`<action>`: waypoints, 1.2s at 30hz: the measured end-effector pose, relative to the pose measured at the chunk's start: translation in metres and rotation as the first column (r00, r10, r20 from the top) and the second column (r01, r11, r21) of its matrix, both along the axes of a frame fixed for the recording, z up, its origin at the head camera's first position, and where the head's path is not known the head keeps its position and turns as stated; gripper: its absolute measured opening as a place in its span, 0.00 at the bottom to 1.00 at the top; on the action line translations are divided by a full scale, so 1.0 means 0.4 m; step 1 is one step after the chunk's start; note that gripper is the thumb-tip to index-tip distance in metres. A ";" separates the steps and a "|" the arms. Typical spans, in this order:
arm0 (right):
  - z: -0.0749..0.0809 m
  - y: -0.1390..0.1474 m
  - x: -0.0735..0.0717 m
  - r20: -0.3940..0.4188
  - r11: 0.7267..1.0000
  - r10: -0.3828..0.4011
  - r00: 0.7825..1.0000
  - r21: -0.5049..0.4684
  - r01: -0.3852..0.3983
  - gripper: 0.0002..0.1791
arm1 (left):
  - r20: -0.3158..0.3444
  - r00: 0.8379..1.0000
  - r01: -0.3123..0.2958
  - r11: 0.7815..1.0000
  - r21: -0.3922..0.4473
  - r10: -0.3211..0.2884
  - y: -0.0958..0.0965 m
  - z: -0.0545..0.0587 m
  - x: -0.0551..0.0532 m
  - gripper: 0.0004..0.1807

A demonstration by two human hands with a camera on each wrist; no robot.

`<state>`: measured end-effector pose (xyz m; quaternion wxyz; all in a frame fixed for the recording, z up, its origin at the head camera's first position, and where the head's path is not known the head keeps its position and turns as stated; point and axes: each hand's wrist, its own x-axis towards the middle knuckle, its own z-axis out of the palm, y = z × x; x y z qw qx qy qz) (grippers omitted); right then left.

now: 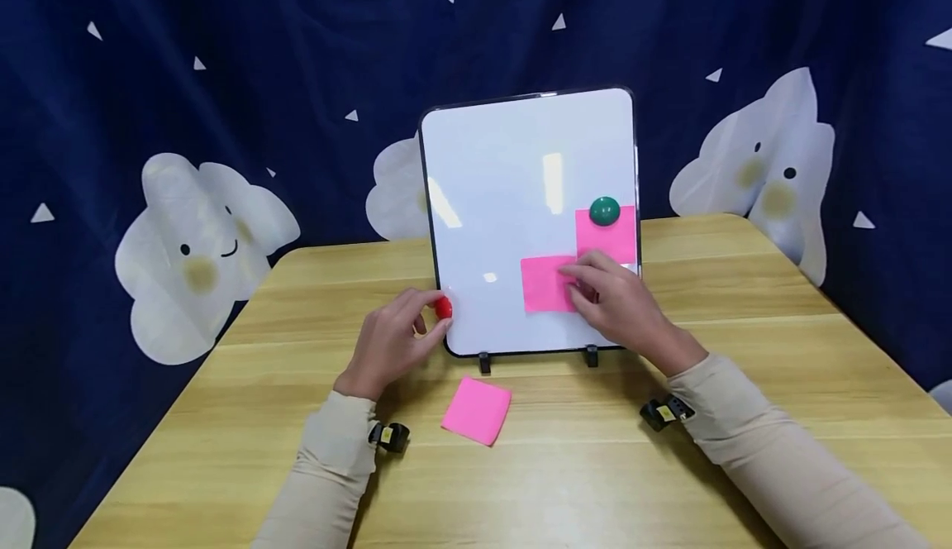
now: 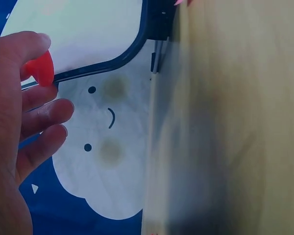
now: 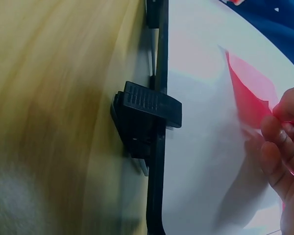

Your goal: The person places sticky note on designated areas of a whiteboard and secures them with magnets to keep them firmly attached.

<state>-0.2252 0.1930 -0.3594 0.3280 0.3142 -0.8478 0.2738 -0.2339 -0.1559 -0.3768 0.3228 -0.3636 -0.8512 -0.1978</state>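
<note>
A small whiteboard (image 1: pixel 513 169) with a dark rim stands upright on the table. My left hand (image 1: pixel 394 338) pinches a red magnet (image 1: pixel 444 307) between thumb and forefinger at the board's lower left edge. In the left wrist view that red magnet (image 2: pixel 43 68) shows its rounded side, the other fingers loosely bent below it. My right hand (image 1: pixel 621 301) pinches the right side of a pink sticky note (image 1: pixel 546 284) in front of the board's lower right. In the right wrist view this pink note (image 3: pixel 247 93) curves away from the board's surface. Above it, a green magnet (image 1: pixel 605 211) sits on another pink note (image 1: pixel 606 243).
A third pink note (image 1: pixel 478 411) lies on the wooden table (image 1: pixel 565 483) before the board. Two black stand feet, one at left (image 1: pixel 484 362) and one at right (image 1: pixel 592 356), hold the board's lower edge. A dark blue curtain (image 1: pixel 297 53) with clouds hangs behind.
</note>
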 end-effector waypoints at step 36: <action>-0.002 -0.020 0.016 0.052 0.999 -0.015 0.999 0.035 0.013 0.19 | -0.009 0.997 0.081 0.991 0.104 -0.080 0.134 0.097 -0.042 0.16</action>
